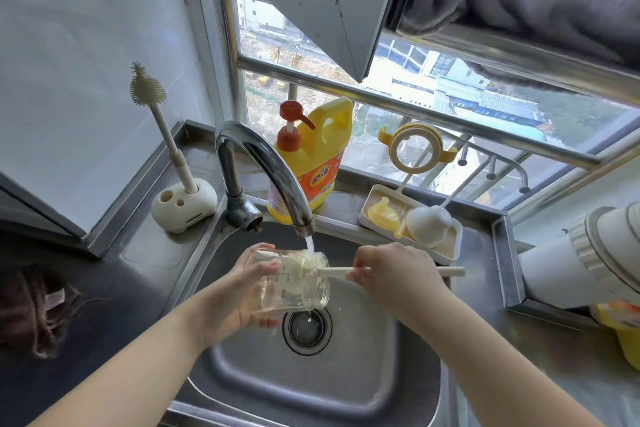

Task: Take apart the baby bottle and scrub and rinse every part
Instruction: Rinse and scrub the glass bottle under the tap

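the wet bottle (291, 282), lying on its side over the sink (363, 374) under the tap (266, 166), could slip from the left hand (239, 291) (glass, by the look), which wraps its base. a hard shove of the brush (332, 270) might knock it loose; the right hand (391, 274) pinches the handle, bristles inside.

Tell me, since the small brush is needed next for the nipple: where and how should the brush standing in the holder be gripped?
Grip the brush on its bare stem, just above the holder, coming from the right, the sink side; the wall stands close behind and to the left. The bristled head on top is soft and spiky, a poor hold. The stem leans, so probably draw it out along that lean.
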A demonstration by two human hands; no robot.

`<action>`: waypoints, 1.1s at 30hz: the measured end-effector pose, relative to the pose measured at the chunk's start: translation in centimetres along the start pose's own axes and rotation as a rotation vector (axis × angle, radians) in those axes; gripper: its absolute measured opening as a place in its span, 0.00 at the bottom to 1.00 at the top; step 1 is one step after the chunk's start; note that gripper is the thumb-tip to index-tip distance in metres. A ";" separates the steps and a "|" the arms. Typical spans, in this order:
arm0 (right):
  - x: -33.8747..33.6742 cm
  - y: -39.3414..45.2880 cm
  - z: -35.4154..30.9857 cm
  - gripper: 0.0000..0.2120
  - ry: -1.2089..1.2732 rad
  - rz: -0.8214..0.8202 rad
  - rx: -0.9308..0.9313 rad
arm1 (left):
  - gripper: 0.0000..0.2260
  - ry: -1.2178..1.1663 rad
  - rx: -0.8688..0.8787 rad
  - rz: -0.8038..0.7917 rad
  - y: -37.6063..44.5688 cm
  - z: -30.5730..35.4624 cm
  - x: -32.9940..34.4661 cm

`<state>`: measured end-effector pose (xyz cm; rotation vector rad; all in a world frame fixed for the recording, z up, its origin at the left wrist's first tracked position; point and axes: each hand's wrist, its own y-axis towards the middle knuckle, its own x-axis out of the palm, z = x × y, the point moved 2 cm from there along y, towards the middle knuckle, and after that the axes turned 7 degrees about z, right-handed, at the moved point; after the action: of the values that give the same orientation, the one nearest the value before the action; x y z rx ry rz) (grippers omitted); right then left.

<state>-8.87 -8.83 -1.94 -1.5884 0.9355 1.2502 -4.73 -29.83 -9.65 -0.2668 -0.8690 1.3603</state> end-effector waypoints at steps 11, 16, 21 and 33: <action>0.7 -0.5 -1.0 0.14 -0.002 0.108 -0.105 | 0.30 0.065 0.061 0.094 -0.3 0.2 0.0; -0.8 -0.6 0.8 0.12 0.040 0.189 -0.003 | 0.36 0.046 0.029 0.132 -0.6 -0.1 -1.1; 0.4 -0.1 -2.0 0.11 0.056 0.137 -0.071 | 0.40 0.043 0.006 0.015 -1.0 -0.8 -0.3; 0.6 -0.7 -2.8 0.12 0.160 0.123 -0.036 | 0.32 0.078 -0.203 -0.047 -1.6 -0.3 -0.6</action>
<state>-7.25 -11.29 -2.09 -1.6996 1.1321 1.2437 -3.31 -30.65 -9.05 -0.4508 -0.9429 1.2115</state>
